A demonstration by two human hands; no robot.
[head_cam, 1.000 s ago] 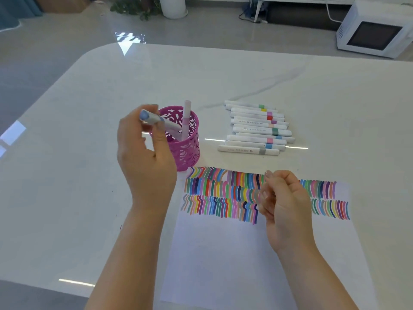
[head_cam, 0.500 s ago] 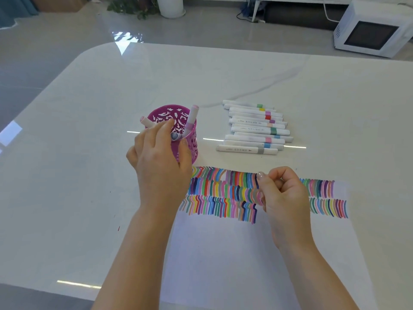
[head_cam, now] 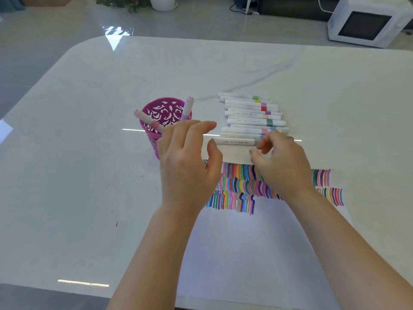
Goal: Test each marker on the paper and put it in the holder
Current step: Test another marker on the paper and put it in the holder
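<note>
White table (head_cam: 89, 108), rounded far corner; microwave (head_cam: 366, 25) on floor beyond. Pink fretwork holder (head_cam: 148, 134), two markers (head_cam: 187, 108) inside. Left hand (head_cam: 187, 166) spread, empty; right hand (head_cam: 281, 166) curled, grip indeterminate.

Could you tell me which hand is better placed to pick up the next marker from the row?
Probably the right hand: it hovers, loosely curled and empty, at the banded end of the nearest marker in the row. The left hand, open and empty, sits beside the pink holder.

Left hand (head_cam: 187, 162) and right hand (head_cam: 281, 166) above the paper (head_cam: 245, 253).
Two markers (head_cam: 187, 108) lean in the pink holder (head_cam: 166, 110), a row (head_cam: 248, 117) beside it.
</note>
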